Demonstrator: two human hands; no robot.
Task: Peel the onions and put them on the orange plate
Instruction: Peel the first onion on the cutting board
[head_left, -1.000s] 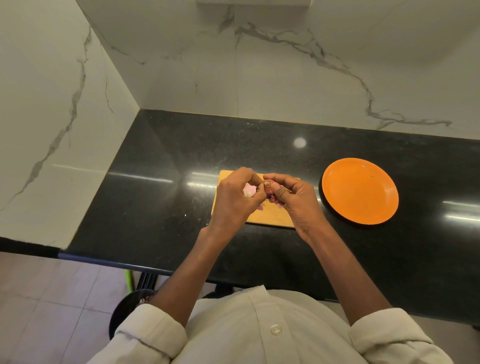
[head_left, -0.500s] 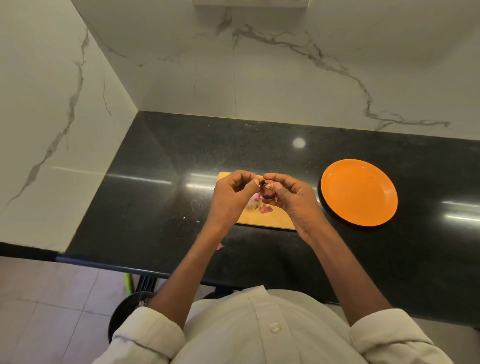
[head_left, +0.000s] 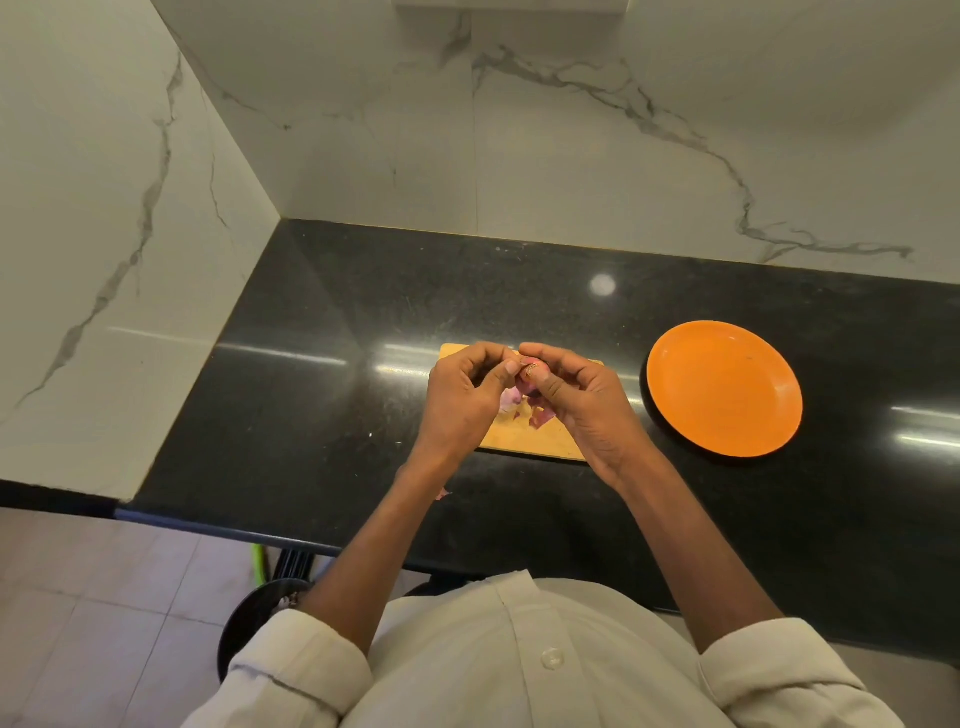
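A small purple onion (head_left: 531, 372) is pinched between the fingers of my right hand (head_left: 582, 400), its root end facing up. My left hand (head_left: 464, 399) is curled right beside it, with the thumb tip touching the onion's skin. Both hands hover over a wooden cutting board (head_left: 524, 441). Purple peel scraps (head_left: 540, 418) and a pale onion piece (head_left: 511, 397) lie on the board beneath them. The orange plate (head_left: 723, 387) sits to the right of the board with nothing on it.
The board and plate rest on a black stone counter (head_left: 322, 395) set in a marble-walled corner. One peel scrap (head_left: 442, 493) lies on the counter near my left wrist. A black round stool (head_left: 254, 623) stands below the counter's front edge.
Both hands stay together over the board, working at the onion. Peel scraps have appeared on the board and one on the counter. The camera has tilted slightly.
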